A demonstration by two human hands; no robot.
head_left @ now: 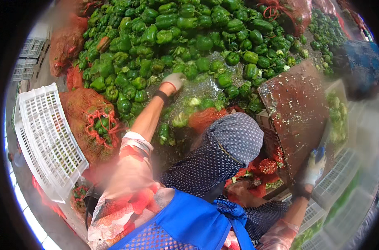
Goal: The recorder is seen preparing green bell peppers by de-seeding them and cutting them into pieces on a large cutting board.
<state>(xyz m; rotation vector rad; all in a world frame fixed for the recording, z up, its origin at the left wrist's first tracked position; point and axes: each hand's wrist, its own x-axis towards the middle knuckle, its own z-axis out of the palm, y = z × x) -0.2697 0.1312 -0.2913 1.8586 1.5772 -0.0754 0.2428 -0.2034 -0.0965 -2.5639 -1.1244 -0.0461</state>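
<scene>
A large pile of green bell peppers fills the upper middle. My left hand, in a pale glove with a dark wristband, reaches out onto the pile's near edge; its fingers are curled among the peppers, and whether it grips one is unclear. My right hand, in a white and blue glove, is at the lower right corner of a tilted brown, rusty board and grips its edge. A dotted dark blue cloth and a blue apron fill the lower middle.
A white slatted plastic crate leans at the left beside a red mesh sack of peppers. More red sacks line the pile. White crates stand at the right, one holding pale peppers. A person in blue is at the far right.
</scene>
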